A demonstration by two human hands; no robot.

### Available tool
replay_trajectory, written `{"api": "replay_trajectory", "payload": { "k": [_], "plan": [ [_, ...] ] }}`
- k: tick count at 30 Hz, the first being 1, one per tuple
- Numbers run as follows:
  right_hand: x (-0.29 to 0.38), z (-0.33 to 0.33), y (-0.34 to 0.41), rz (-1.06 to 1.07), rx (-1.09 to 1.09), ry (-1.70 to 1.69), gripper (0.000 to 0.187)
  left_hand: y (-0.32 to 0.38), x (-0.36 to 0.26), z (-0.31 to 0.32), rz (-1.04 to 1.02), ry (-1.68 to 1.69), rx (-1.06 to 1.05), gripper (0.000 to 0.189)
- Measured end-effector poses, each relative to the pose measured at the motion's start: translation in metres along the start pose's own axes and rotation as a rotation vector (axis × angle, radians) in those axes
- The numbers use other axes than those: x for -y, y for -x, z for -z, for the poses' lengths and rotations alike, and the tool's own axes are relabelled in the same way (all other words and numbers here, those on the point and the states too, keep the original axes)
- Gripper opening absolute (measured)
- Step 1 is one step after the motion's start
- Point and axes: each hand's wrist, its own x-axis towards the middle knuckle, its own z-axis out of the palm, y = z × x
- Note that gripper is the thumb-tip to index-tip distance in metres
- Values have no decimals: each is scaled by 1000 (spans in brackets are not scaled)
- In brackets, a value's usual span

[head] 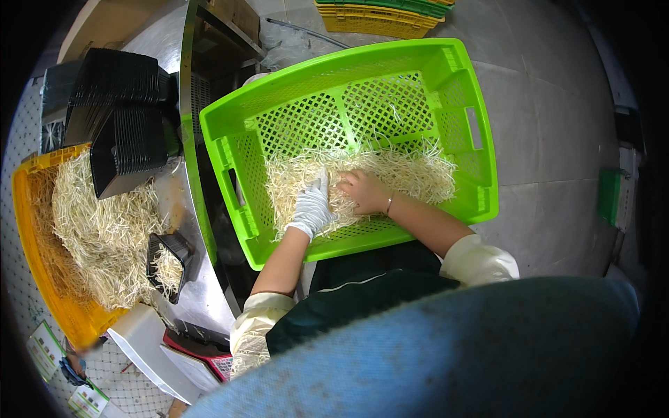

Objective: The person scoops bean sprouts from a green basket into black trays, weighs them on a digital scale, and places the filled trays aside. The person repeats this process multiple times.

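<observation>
A bright green plastic crate (313,83) with a lattice bottom lies in front of me. Pale bean sprouts (413,175) are heaped along its near side, while a few loose strands cling to the far part of the lattice. In a white glove, my left hand (313,209) rests on the left part of the heap with its fingers pointing away from me. My right hand (366,192), bare and with a thin bracelet at the wrist, touches the sprouts just beside it. Its fingertips sink partly into the strands, so I cannot tell whether either hand grips any.
On the steel table (209,285) at left, a black plastic tray (183,253) holds sprouts. Nested black trays (136,141) stand by a yellow-orange crate (31,245) full of sprouts. A red keypad device (222,366) is nearer me. Stacked crates (381,23) stand on the floor beyond.
</observation>
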Motion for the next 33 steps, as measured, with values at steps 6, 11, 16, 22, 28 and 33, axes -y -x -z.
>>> {"api": "replay_trajectory", "payload": {
  "k": [6, 11, 16, 22, 28, 33],
  "plan": [
    [15, 1, 18, -73, -76, 131, 77, 25, -24, -7, 6, -188, -193, 116],
    [-1, -9, 4, -117, -76, -105, 66, -2, -8, -20, -44, -104, -298, 91],
    [3, 47, 7, -153, -91, -368, 53, 10, -7, 8, -92, 251, -345, 69],
    [-7, 121, 17, -19, 165, -522, 76, 50, -6, 83, -147, 310, -202, 66],
    [-85, 84, 6, -314, 14, -414, 97, 32, 37, 27, 91, -35, -53, 123],
    [-23, 33, -14, -325, 176, -294, 99, 12, 14, 16, 156, -164, -51, 137]
  ]
}}
